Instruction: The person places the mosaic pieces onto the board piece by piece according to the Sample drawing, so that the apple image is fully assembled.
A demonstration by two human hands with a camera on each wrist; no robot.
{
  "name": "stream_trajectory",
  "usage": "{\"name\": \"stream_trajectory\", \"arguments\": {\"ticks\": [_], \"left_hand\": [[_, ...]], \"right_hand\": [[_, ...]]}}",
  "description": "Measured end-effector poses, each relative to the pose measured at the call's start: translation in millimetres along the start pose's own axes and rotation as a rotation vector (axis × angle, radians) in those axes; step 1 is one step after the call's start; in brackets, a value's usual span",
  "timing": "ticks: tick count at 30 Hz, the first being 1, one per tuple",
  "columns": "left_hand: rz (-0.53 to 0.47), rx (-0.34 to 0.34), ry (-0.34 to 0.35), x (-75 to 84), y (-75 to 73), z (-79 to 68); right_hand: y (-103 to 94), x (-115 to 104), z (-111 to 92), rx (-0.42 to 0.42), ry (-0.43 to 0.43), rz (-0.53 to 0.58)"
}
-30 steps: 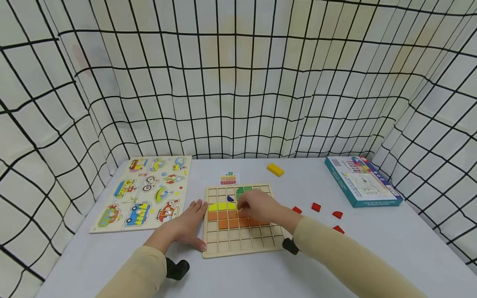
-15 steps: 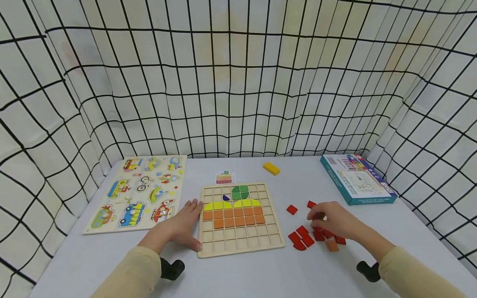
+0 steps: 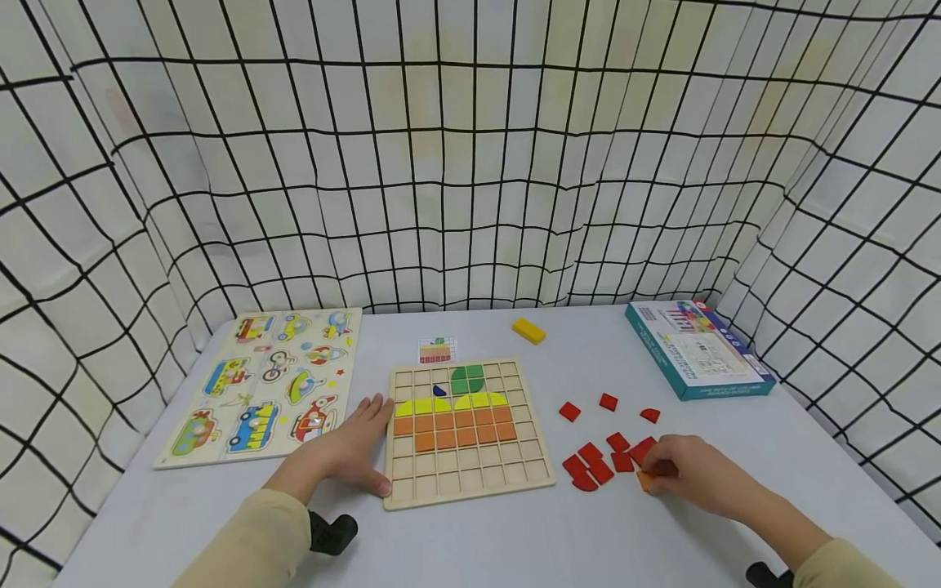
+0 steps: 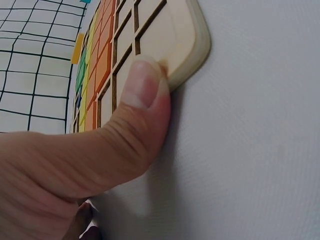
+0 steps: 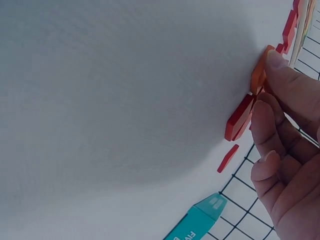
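A wooden grid board carries rows of orange squares, yellow curved pieces, green leaf-like pieces and a small blue piece. Along its left edge lies my left hand, fingers extended, with the thumb resting on the near-left corner. To the right of the board, my right hand pinches an orange square tile between thumb and fingers, low at the tabletop. In the head view the fingers partly hide this tile. Several red tiles lie loose just left of the right hand, some square and some curved.
A small pattern card lies behind the board, and a yellow block farther right. A vehicle picture puzzle is at the left. A teal-edged box stands at the back right. Black netting surrounds the white table.
My right hand has left the board, moved right over the red tiles, then come nearer to the orange tile and taken hold of it. The left hand stays at the board's edge.
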State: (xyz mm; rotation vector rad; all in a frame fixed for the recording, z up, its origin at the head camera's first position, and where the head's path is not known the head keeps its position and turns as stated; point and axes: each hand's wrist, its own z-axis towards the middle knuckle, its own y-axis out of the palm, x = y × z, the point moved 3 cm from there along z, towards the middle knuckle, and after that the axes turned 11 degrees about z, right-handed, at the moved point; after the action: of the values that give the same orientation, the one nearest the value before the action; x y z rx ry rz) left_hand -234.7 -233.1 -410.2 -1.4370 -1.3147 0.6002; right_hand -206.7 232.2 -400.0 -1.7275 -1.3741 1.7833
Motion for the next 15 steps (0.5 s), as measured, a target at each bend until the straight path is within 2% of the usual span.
{"name": "stream_trajectory", "arguments": {"ticks": [9,15], "left_hand": [[-0.012,0.003,-0.002,-1.4,1.5,-1.5],[-0.006,0.0,-0.007,0.2,0.7,-1.6]], "right_hand": [[1.5,-3.5,1.3,-0.001,-0.019,-0.063],[-0.4,-10.5,3.2,-0.064,-0.063,0.039]]}}
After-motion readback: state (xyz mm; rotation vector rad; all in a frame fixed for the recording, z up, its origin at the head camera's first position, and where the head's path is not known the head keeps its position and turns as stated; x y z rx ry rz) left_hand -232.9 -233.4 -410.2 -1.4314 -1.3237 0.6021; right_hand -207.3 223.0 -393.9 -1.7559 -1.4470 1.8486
